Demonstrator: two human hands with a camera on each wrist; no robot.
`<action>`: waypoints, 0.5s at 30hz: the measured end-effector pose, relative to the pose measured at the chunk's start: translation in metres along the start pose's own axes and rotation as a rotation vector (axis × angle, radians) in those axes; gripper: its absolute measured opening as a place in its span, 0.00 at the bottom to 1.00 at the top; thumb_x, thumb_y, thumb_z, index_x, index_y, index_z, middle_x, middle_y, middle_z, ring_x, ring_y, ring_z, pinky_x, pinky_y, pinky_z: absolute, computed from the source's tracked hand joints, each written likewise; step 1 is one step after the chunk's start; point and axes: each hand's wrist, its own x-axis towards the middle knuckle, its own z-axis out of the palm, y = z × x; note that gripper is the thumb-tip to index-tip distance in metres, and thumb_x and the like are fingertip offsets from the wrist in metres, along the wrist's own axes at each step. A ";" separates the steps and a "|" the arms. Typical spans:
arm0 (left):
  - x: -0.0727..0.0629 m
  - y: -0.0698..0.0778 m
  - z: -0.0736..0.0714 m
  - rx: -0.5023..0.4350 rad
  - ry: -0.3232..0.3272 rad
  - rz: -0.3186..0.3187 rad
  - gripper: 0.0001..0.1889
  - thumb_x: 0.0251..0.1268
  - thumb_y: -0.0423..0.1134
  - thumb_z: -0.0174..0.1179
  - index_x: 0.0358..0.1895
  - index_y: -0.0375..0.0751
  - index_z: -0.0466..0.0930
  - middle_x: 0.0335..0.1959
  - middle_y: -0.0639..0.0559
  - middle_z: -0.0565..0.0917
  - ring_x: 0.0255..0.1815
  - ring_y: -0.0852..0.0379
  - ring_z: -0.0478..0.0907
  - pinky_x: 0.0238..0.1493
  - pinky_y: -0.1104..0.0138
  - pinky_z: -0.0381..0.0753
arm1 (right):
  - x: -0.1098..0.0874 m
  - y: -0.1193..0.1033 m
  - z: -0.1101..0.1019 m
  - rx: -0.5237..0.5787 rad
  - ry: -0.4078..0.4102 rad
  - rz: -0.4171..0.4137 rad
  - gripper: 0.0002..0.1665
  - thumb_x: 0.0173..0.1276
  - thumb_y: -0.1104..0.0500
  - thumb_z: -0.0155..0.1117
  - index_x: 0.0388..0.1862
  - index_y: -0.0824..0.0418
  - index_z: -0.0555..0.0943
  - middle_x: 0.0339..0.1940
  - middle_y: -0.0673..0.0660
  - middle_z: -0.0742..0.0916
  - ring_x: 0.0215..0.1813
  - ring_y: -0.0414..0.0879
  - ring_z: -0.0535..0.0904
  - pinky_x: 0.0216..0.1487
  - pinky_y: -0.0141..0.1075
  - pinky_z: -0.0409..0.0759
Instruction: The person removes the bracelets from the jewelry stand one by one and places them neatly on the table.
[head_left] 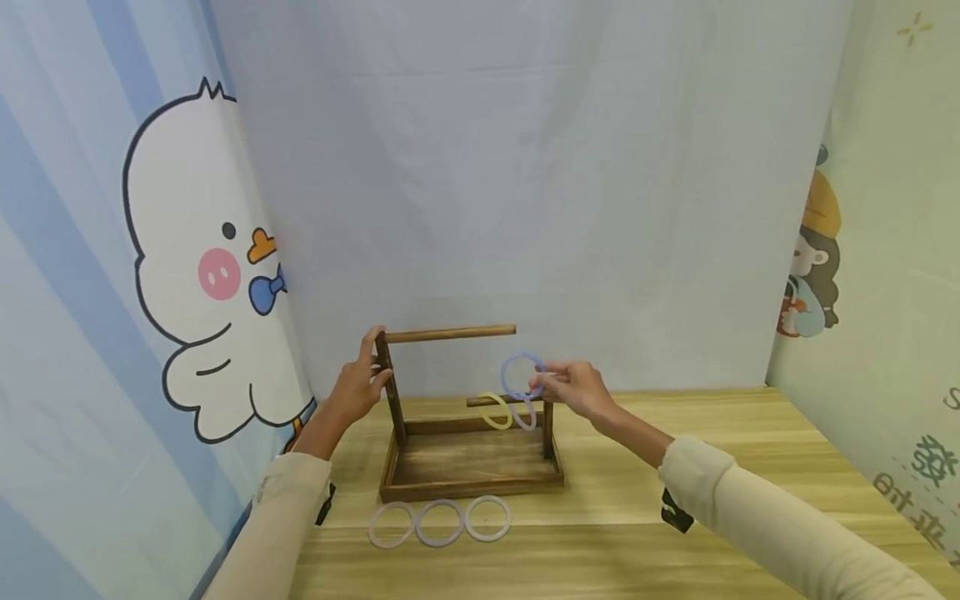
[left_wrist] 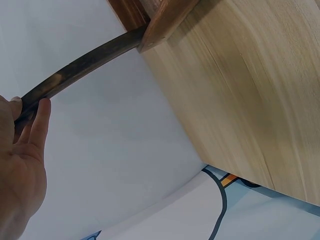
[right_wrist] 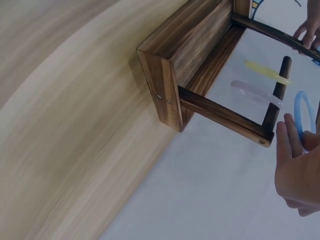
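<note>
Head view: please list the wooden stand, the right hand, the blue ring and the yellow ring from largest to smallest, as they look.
1. Wooden stand
2. Right hand
3. Blue ring
4. Yellow ring, seen at a slant

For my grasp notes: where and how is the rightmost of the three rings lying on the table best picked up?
Probably pinch the rightmost ring by its right rim, coming from above and the right: it lies flat with an open centre, and the middle ring sits close on its left.

Head view overlooks rack (head_left: 472,460) (wrist views closer).
</note>
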 end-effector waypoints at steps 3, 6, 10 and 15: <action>0.000 0.002 -0.001 0.000 -0.017 -0.011 0.41 0.76 0.25 0.59 0.81 0.47 0.44 0.55 0.20 0.81 0.54 0.27 0.84 0.52 0.43 0.87 | -0.006 0.000 0.000 0.013 -0.040 -0.001 0.20 0.81 0.66 0.57 0.66 0.77 0.77 0.48 0.68 0.90 0.54 0.59 0.88 0.57 0.47 0.86; 0.001 0.003 -0.001 0.005 -0.025 -0.014 0.40 0.76 0.24 0.58 0.81 0.46 0.44 0.55 0.19 0.80 0.54 0.27 0.83 0.53 0.43 0.86 | -0.012 0.001 0.000 0.017 -0.077 -0.014 0.21 0.81 0.66 0.57 0.66 0.79 0.75 0.49 0.69 0.90 0.53 0.60 0.89 0.57 0.48 0.86; 0.002 0.005 -0.002 0.007 -0.022 -0.019 0.40 0.76 0.25 0.58 0.81 0.46 0.44 0.55 0.19 0.80 0.55 0.27 0.83 0.53 0.43 0.86 | -0.018 0.003 0.000 0.022 -0.112 -0.023 0.21 0.81 0.66 0.57 0.65 0.80 0.75 0.49 0.70 0.89 0.53 0.60 0.89 0.57 0.48 0.86; 0.000 0.006 -0.002 0.008 -0.024 -0.015 0.40 0.76 0.24 0.58 0.80 0.45 0.45 0.55 0.20 0.81 0.54 0.27 0.84 0.53 0.44 0.86 | -0.027 0.009 0.000 0.019 -0.150 -0.020 0.22 0.81 0.66 0.58 0.66 0.80 0.75 0.52 0.71 0.88 0.54 0.60 0.88 0.57 0.48 0.86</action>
